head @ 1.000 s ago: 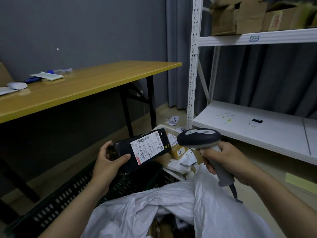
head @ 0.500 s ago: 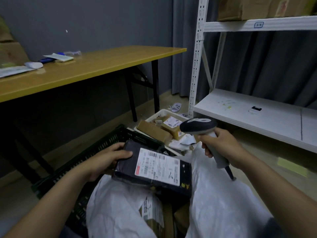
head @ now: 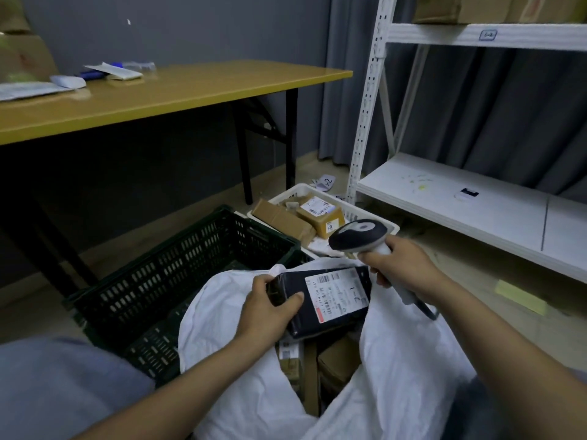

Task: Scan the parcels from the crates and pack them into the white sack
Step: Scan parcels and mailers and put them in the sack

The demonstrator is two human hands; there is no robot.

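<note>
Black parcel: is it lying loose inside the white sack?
No, the left hand grips the black parcel by one end and holds it at the open mouth of the white sack.

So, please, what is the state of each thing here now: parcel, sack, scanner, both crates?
White sack: open, boxes inside.
Black parcel: held by the left hand over the sack's mouth, label up.
Scanner: gripped by the right hand.
Green crate: no parcels visible inside.
White crate: holds cardboard parcels.

Yellow-topped table (head: 178, 93) and white shelving (head: 470, 192) against grey wall (head: 197, 27).
</note>
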